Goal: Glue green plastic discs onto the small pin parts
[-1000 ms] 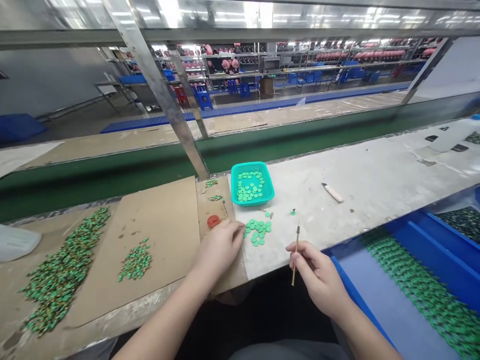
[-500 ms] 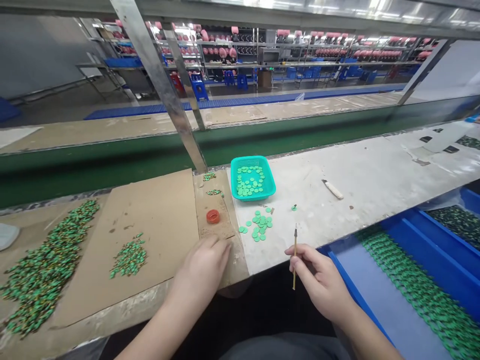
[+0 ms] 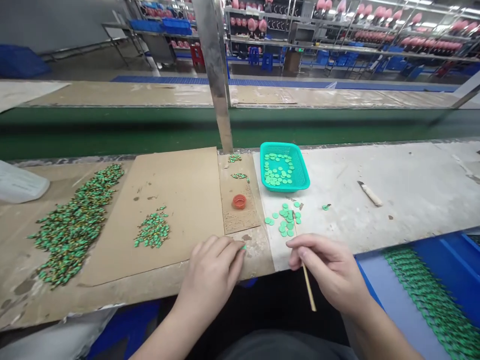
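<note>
My right hand (image 3: 330, 267) holds a thin paintbrush (image 3: 308, 287) between thumb and fingers, its dark tip over the pile of green discs (image 3: 288, 222) on the white sheet. My left hand (image 3: 213, 272) is closed at the table's front edge, and a small green piece (image 3: 244, 247) shows at its pinched fingertips; most of that piece is hidden. Beyond this hand sits a red-orange bottle cap (image 3: 239, 201) on a strip of cardboard. A turquoise basket (image 3: 305, 175) holds more flat green discs. One disc with a dark piece on it (image 3: 326, 207) lies apart to the right.
Small green-and-gold pieces form a large heap (image 3: 80, 220) and a smaller pile (image 3: 152, 230) on the left. A knife with a pale handle (image 3: 370, 194) lies on the right. Below the table at right, a blue tray (image 3: 405, 295) holds rows of green pieces. A metal post (image 3: 214, 65) rises behind.
The view has turned left and slightly down. The paintbrush has tilted, its tip swinging left over the discs. A green piece now shows at my left fingertips.
</note>
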Available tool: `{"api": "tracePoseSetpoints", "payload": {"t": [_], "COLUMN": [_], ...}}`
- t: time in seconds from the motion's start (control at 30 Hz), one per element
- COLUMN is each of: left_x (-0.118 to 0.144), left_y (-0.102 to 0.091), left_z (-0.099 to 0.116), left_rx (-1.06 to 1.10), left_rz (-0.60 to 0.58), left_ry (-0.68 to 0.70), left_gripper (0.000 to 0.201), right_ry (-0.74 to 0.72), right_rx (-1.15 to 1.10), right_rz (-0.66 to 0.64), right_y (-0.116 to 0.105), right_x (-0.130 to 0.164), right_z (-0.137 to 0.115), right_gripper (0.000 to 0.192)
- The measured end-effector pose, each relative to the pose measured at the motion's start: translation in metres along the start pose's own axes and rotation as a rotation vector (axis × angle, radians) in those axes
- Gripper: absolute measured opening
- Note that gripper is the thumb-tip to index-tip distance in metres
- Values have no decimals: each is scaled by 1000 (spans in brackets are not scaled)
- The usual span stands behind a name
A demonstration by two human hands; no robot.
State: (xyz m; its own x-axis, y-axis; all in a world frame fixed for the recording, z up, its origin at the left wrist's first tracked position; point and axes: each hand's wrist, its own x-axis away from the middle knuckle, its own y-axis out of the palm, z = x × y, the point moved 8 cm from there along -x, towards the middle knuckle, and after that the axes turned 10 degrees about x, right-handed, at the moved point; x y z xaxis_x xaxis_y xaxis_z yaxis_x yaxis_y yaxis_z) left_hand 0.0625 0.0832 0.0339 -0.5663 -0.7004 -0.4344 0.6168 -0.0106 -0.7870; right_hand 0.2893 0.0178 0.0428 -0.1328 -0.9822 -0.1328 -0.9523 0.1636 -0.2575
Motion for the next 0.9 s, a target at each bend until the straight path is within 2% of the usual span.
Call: {"api": "tracePoseSetpoints", "payload": {"t": [0.13,0.23,0.33,0.37,0.53,0.77,0.9], "left_x": [4,14,19,20,17,25,28], "left_y": [-8,-12,-9,-8,-9,-7,1], "left_z": [0,3,11,12,9,2,0], "left_rx": [72,59,28,21,52,63,25], "left_rz": [42,72,50,43,-3,-2,-6], "left_ry": [38,64,139,159,222,276,288], "left_gripper": [25,22,23,24,26,32,32], "right_ry": [41,1,-116,-123,25,42,53], "right_rx": [-121,-12,84,98,114,-8,20], "right_rz": [-3,65,137,151,122,174,168], "right_y": [7,8,9,10,23,31,34], "right_x": [-14,-27,-44,-50,-80,-98,-103], "right_z": [-7,-12,-18,-17,1,13,13], "right_gripper": [12,26,53,56,34,38,33]}}
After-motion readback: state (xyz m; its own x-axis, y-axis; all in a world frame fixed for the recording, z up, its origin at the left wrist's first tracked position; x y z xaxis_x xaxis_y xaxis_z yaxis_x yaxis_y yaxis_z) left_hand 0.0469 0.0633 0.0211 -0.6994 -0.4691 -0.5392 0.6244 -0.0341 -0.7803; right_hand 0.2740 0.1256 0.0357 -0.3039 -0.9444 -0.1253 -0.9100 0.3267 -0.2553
